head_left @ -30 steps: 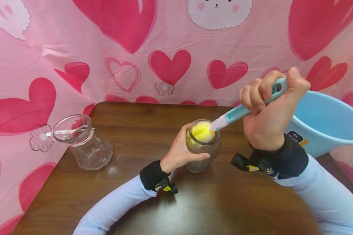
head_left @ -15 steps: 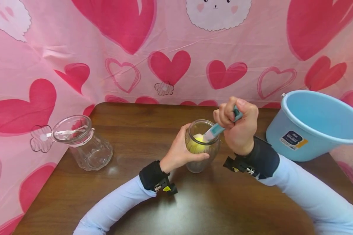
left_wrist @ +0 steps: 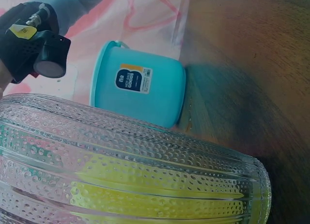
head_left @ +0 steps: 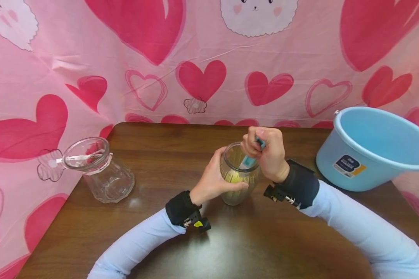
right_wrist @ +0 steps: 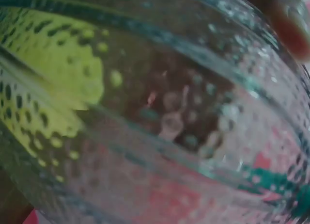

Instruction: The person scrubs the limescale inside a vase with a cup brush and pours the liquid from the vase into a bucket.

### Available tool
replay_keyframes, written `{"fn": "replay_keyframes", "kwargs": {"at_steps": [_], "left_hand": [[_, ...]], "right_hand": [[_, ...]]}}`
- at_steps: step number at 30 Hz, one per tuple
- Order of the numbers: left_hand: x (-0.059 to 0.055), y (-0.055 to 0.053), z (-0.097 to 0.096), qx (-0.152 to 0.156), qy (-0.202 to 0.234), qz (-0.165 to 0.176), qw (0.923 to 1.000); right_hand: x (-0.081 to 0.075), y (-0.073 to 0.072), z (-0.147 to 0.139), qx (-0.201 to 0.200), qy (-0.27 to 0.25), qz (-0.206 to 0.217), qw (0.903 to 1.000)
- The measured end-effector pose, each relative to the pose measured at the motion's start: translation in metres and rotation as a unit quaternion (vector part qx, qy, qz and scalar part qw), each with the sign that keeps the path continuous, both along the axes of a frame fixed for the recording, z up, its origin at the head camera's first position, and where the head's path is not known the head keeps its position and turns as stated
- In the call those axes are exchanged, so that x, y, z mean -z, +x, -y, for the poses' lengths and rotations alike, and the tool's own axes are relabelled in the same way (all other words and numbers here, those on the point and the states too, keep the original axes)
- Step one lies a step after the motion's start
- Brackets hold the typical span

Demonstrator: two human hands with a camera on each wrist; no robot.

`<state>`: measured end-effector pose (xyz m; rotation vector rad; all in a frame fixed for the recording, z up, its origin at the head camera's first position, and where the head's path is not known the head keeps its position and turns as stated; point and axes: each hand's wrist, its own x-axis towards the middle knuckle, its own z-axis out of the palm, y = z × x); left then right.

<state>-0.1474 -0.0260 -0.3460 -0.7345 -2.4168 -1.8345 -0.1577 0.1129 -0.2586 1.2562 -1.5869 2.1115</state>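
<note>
A clear glass jar [head_left: 235, 195] with a dimpled, ribbed wall stands upright on the table. My left hand [head_left: 214, 178] grips its left side, the thumb lying across the front. Above the jar's mouth, my right hand [head_left: 267, 153] is curled round the teal handle [head_left: 248, 161] of a sponge brush. The brush's yellow sponge head [head_left: 235, 177] is down inside the jar. Through the dimpled glass, the left wrist view shows the yellow sponge [left_wrist: 160, 197] in the jar's lower part. In the right wrist view the sponge [right_wrist: 58, 78] looks blurred through the glass.
At the left on the brown wooden table [head_left: 160, 240] is a second glass jar [head_left: 111, 186] with a ribbon round its neck. A light blue bucket [head_left: 331, 155] stands at the right. Pink heart-patterned cloth [head_left: 143, 46] hangs behind the table and along its left side.
My right hand has come down and leftward, pushing the sponge brush from the jar's mouth deep inside. My left hand keeps its grip on the jar.
</note>
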Motion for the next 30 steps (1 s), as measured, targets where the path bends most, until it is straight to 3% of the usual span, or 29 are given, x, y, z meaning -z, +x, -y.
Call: {"fn": "replay_keyframes", "kwargs": {"at_steps": [6,12,17,24,30], "left_hand": [[0.000,0.000,-0.001,-0.003,-0.001,-0.001,1.0000],[-0.001,0.001,-0.002,0.001,0.000,0.008,1.0000],[-0.001,0.000,0.000,0.000,0.006,0.004,1.0000],[-0.036,0.018,0.002,0.009,0.007,0.025,0.9996],[-0.031,0.016,0.001,0.004,0.006,0.020,0.9998]], "right_hand": [[-0.005,0.003,0.001,0.004,0.018,-0.007,0.9998],[-0.022,0.012,0.005,-0.008,0.033,-0.033,0.9989],[-0.033,0.012,0.006,-0.025,0.040,-0.061,0.9970],[-0.056,0.019,0.009,-0.029,0.044,-0.067,0.9963],[-0.071,0.025,0.014,-0.020,0.057,-0.096,0.9935]]}}
